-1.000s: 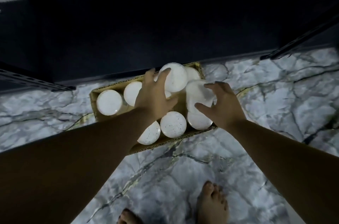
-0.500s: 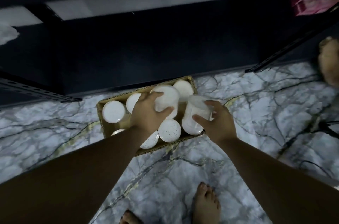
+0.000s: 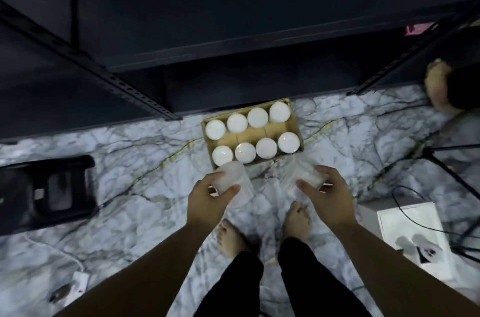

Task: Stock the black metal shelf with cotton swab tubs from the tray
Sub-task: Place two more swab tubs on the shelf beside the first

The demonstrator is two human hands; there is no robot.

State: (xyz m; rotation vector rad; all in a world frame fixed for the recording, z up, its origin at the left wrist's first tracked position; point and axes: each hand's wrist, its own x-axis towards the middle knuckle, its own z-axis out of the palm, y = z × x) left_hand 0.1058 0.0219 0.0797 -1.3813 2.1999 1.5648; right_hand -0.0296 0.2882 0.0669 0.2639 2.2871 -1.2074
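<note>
So you're basically at the start here: the black metal shelf [image 3: 259,18] in front of you looks bare on the boards I can see, nothing stocked yet, though the dark makes the far corners hard to read. It stands on a grey-white marble floor [image 3: 130,199], and the cardboard tray [image 3: 294,119] sits on that floor right against the shelf's bottom edge, with eight white-lidded tubs [image 3: 259,132] left in it in two rows of four. You've got two more out: your left hand [image 3: 207,202] has its fingers and thumb curled round one clear tub [image 3: 233,181], and your right hand [image 3: 327,194] grips another tub [image 3: 301,176] the same way, both held up between the tray and your bare feet [image 3: 265,225]. So my guess is these two go up next and eight wait. Around you: a black stool [image 3: 46,192] off to the left, a white box [image 3: 410,231] and some cables [image 3: 457,233] to the right, another person's foot [image 3: 439,85] at the right edge.
</note>
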